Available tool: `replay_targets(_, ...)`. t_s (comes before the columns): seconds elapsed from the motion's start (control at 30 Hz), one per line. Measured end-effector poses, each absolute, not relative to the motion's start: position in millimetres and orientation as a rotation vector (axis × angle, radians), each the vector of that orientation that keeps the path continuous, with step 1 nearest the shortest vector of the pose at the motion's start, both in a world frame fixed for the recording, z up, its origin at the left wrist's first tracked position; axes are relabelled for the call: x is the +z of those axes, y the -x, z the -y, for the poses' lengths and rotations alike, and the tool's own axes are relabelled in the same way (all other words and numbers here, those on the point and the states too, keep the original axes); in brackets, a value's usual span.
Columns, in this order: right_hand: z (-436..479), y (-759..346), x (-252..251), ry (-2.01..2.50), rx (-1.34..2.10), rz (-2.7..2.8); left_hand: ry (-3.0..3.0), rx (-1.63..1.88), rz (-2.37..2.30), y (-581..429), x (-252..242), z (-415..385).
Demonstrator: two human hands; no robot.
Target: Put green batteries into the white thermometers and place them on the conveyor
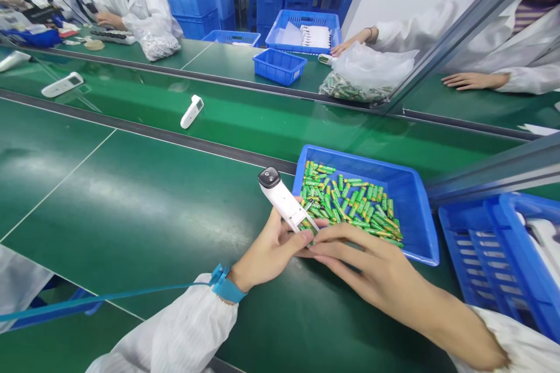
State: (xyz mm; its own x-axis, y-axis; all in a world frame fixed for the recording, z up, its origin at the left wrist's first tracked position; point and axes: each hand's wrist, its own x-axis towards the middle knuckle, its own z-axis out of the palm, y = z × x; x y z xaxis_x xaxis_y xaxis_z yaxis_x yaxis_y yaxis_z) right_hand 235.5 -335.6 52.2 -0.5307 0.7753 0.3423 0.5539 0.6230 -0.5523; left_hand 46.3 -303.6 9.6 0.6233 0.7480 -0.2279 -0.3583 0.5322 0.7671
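- White devices (pixel 192 112) lie on the green belt (pixel 144 102), beyond my counter (pixel 175 198).
- My left hand (pixel 262 250) grips a white handheld device (pixel 284 204) above the counter; its lower compartment (pixel 301 220) looks uncovered, so I judge it unfinished.
- My right hand (pixel 371 262) bends its fingers against that end; whether they pinch a battery, I cannot tell.
- The blue tray (pixel 413 215) holds many loose batteries (pixel 367 201).
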Motion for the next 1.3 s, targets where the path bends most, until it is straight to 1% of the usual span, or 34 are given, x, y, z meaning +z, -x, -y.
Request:
replay_targets(0.13,335.2,-234.2,50.7,1.120,0.670,2.159,-0.746,0.693,-0.578,-45.4,11.1,303.5)
replay_targets(0.3,333.8,-231.2,53.2,1.391,0.800,1.963,-0.792,0.638,-0.494,-43.6,11.2,304.7)
replay_targets(0.4,331.8,-230.1,57.6,1.527,1.017,2.008,-0.828,0.557,-0.404,-42.7,11.0,305.6)
replay_targets(0.5,332.2,-226.5,60.0,1.548,1.235,2.035,-0.864,0.549,-0.393,-42.7,10.9,305.1)
replay_targets(0.7,337.3,-222.1,58.0,1.573,1.167,2.002,-0.808,0.592,-0.512,-46.8,6.6,307.6)
replay_targets(1.03,337.7,-222.6,53.8,1.586,1.282,1.916,-0.837,0.584,-0.466,-47.8,9.9,312.7)
replay_targets(1.17,335.5,-223.4,55.7,1.624,1.187,2.042,-0.853,0.620,-0.559,-51.5,10.9,313.8)
replay_targets(1.3,324.0,-234.6,59.2,1.567,1.060,2.139,-0.926,0.659,-0.612,-45.5,13.8,305.2)
